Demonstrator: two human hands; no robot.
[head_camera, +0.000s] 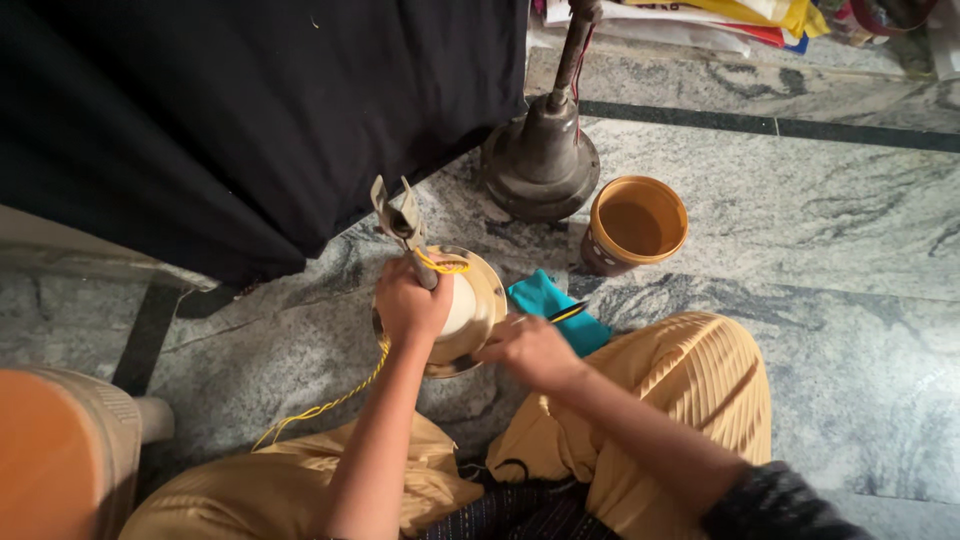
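Sitting on the marble floor (820, 220) beside the metal stand base (541, 160), the person holds a round brass fitting (478, 300) just before it. Left hand (410, 305) is wrapped around its stem (408, 235), whose long axis points toward the base. Right hand (530, 348), nearer the fitting's rim, pinches a yellow-and-black tool (567, 313).

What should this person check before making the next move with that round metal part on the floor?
1. Left hand grips the rod of the round metal part: ok.
2. Right hand holds the thin yellow and black tool near the part's rim: ok.
3. Yellow cord runs free across the floor, not knotted: ok.
4. Teal cloth lies within reach: ok.
5. Brown tub stands upright and apart: ok.
6. Tool tip seated properly: cannot tell.
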